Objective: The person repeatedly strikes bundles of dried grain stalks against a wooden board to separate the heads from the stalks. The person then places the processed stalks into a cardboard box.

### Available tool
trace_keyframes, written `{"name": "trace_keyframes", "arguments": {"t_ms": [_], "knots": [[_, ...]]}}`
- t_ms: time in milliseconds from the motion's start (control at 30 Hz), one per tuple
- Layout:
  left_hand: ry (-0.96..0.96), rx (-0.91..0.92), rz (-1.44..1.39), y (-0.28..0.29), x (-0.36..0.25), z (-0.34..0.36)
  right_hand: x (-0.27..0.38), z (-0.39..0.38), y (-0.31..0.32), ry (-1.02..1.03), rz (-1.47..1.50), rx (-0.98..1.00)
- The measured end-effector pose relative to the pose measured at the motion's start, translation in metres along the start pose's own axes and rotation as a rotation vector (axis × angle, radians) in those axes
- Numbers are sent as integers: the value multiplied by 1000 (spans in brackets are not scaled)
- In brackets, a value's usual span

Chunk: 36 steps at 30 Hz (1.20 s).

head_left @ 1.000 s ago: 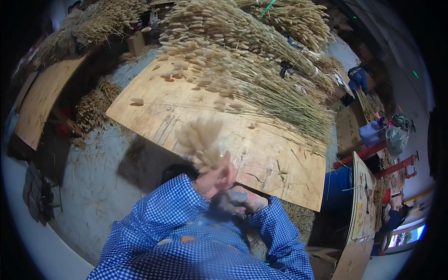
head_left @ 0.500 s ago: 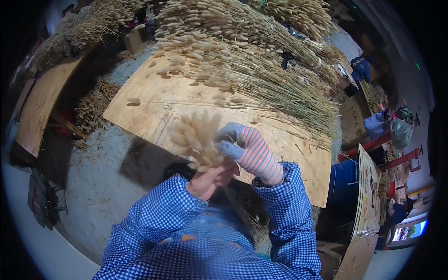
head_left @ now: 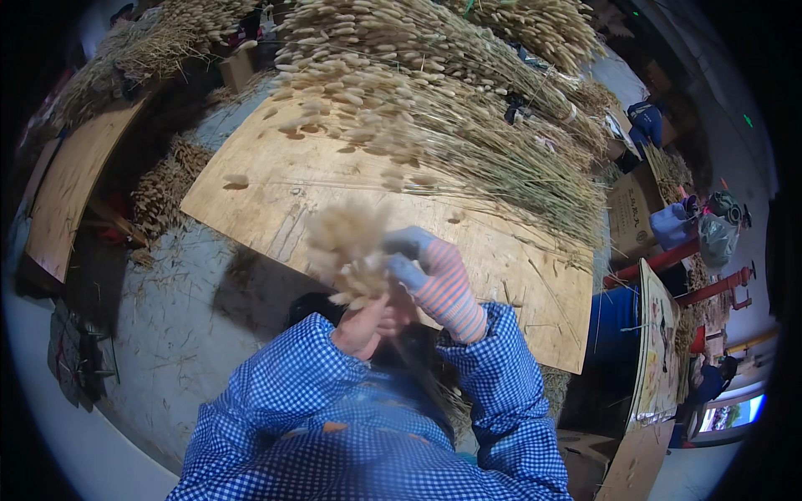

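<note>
My left hand [head_left: 368,326], bare, is closed around the stems of a small bunch of dried bunny-tail grass [head_left: 347,242]. The fluffy cream heads point up and away from me and are smeared by motion. My right hand [head_left: 439,280], in a striped knitted glove with grey-blue fingertips, curls its fingers against the right side of the bunch, just under the heads. Its fingertips are partly hidden among the heads. Beyond both hands a large heap of the same grass [head_left: 484,150] lies across the wooden table [head_left: 259,192], heads to the left and stems to the right.
A single loose head [head_left: 236,180] lies at the table's left side. At the far left is another wooden board [head_left: 83,184] with grass beyond it. To the right are a cardboard box [head_left: 632,213], a red metal bar [head_left: 656,260] and a leaning board [head_left: 657,351]. Straw bits litter the floor [head_left: 175,334].
My right hand has moved slightly left and down, staying against the bunch. The bunch has shifted a little in my left hand, which keeps its hold.
</note>
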<state>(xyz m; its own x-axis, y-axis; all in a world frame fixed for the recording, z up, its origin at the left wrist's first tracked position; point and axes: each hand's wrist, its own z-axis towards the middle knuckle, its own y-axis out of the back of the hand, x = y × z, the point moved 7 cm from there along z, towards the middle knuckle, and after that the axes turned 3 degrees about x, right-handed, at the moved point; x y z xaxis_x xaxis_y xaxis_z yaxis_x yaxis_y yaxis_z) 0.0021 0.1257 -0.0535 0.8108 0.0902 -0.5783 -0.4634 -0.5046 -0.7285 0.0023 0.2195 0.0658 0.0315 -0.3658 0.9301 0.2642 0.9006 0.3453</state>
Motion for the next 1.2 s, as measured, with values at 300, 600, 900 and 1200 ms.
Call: {"name": "trace_keyframes", "arguments": {"t_ms": [300, 600, 900, 1200], "knots": [[-250, -7, -42, -18, -46, -8, -55, -94, -63, 40, -277, -104], [36, 367, -95, -18, -12, -15, -87, -113, -61, -370, 403, 626], [-245, 69, 19, 18, -38, -25, -62, -62, 41, -176, -158, 74], [-267, -65, 8, 35, -46, -33, -126, 3, 172, -280, -1350, -190]]}}
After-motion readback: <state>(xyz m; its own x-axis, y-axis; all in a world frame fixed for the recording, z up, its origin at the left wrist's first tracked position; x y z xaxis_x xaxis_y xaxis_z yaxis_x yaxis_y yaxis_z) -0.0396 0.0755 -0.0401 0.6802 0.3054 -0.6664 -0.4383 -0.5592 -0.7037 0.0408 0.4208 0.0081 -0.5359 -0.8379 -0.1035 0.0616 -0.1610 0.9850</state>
